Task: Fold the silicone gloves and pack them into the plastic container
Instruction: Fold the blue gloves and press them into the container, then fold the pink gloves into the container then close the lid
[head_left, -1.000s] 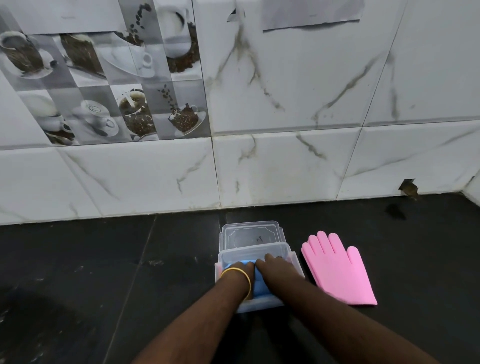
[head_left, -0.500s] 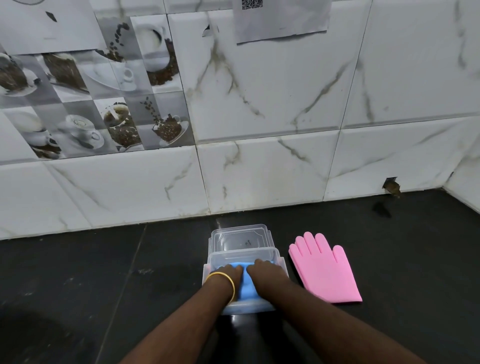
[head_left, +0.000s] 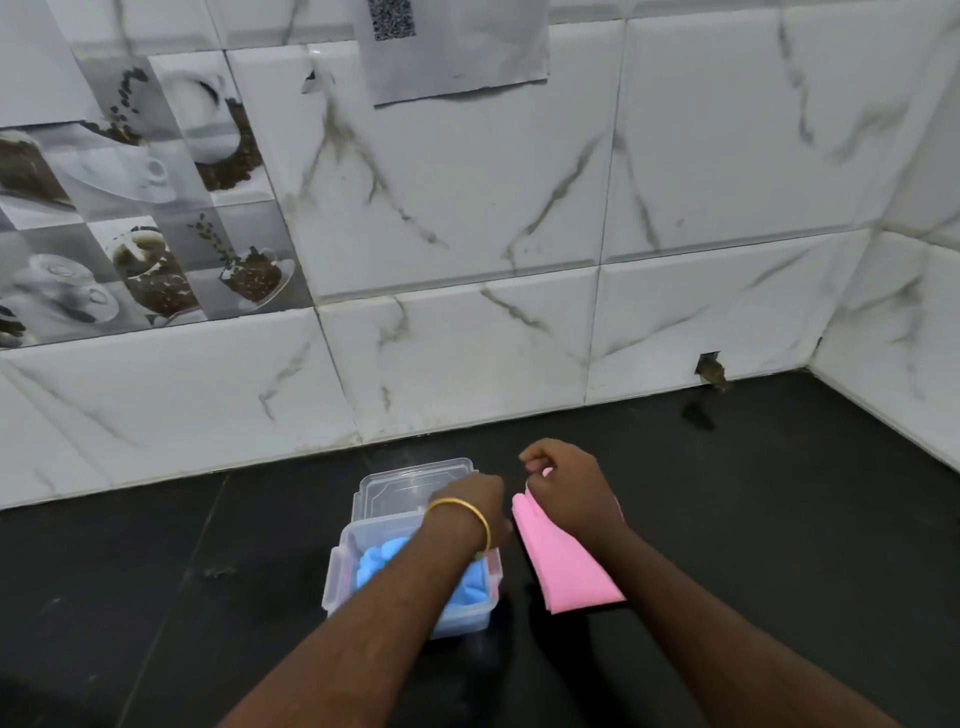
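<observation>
Silicone of this kind looks soft, floppy and a little grippy, so the pink glove should bend easily but may spring open if let go; taking it by the finger end and laying that end over the cuff seems the sensible hold. It lies on the dark desk under and just nearer than the right hand, whose curled fingers pinch its far end and lift it, doubling the glove over. The left hand, wearing a gold bangle, reaches across the plastic container towards the same glove; its fingers are hidden behind the wrist, so I cannot tell whether it grasps anything. Beneath the left forearm the blue glove sits bunched inside the container, and the clear lid lies just beyond.
</observation>
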